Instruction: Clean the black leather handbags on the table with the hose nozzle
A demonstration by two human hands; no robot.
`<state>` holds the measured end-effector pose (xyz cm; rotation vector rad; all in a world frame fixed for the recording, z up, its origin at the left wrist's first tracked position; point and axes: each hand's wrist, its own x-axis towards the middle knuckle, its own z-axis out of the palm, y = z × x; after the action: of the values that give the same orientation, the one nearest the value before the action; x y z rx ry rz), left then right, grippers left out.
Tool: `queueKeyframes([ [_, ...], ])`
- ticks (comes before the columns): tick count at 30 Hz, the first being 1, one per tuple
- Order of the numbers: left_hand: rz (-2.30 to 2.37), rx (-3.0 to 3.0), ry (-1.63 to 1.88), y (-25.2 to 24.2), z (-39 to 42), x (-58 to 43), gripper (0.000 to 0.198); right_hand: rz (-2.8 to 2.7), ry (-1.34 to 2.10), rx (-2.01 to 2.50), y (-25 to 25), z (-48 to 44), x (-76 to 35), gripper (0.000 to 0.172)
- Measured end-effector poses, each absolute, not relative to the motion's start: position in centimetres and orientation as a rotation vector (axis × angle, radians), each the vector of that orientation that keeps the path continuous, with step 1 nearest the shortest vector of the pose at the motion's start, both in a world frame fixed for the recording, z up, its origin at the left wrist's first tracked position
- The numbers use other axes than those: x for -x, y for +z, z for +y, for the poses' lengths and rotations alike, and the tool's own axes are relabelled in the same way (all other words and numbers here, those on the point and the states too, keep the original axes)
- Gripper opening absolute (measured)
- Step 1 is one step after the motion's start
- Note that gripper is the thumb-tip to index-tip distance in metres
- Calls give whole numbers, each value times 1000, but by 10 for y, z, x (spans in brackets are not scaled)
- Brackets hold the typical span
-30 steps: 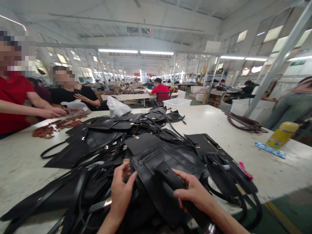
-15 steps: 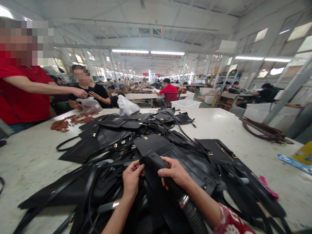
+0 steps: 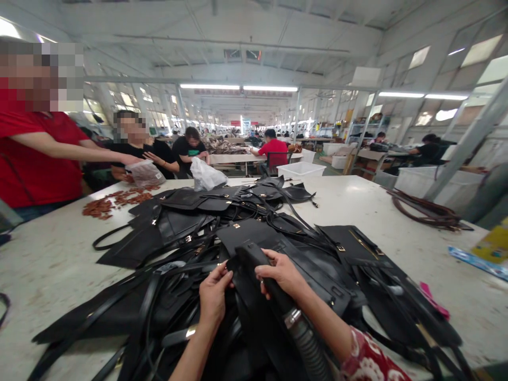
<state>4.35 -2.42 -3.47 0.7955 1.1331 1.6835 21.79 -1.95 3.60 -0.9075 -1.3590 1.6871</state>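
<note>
My left hand [image 3: 215,292] is closed, thumb and fingers pinching the edge of a black leather bag piece [image 3: 251,307]. In my right hand [image 3: 284,274] is a black hose nozzle [image 3: 281,299], fingers wrapped round it. A metal clamp [image 3: 292,318] joins the nozzle to a ribbed hose [image 3: 309,349] running toward me. The nozzle's tip lies close beside my left fingertips, over the leather. Beneath both hands spreads a heap of black leather bags [image 3: 182,233] with straps and gold buckles; the lower part of the held piece merges into it.
On the white table [image 3: 357,203] lie brown leather bits [image 3: 99,206], a white plastic bag [image 3: 206,174], coiled brown straps [image 3: 424,209], a pink strip [image 3: 434,300] and a yellow package [image 3: 494,243]. A co-worker in red [image 3: 43,159] reaches over a clear bag [image 3: 145,173] at the left.
My right hand and the nozzle have shifted slightly left and up; my left hand keeps its pinch. The red-shirted co-worker's hand has lowered to the clear bag. Another person in black shows behind.
</note>
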Motion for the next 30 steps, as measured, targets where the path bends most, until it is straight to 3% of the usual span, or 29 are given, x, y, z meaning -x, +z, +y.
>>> queueKeyframes([
  [13, 1244, -830, 1553, -30, -22, -41, 30, -1343, 1897, 858, 18, -22, -229, 56],
  [17, 1222, -798, 1530, -30, -20, -41, 42, -1290, 1881, 880, 17, -21, -225, 65],
  [22, 1239, -760, 1558, -29, -20, -44, 52, -1290, 1975, 857, 16, -30, -237, 56],
  [30, 1328, -885, 1501, -32, -15, -46, 51, -1235, 1770, 891, 10, -21, -226, 79],
])
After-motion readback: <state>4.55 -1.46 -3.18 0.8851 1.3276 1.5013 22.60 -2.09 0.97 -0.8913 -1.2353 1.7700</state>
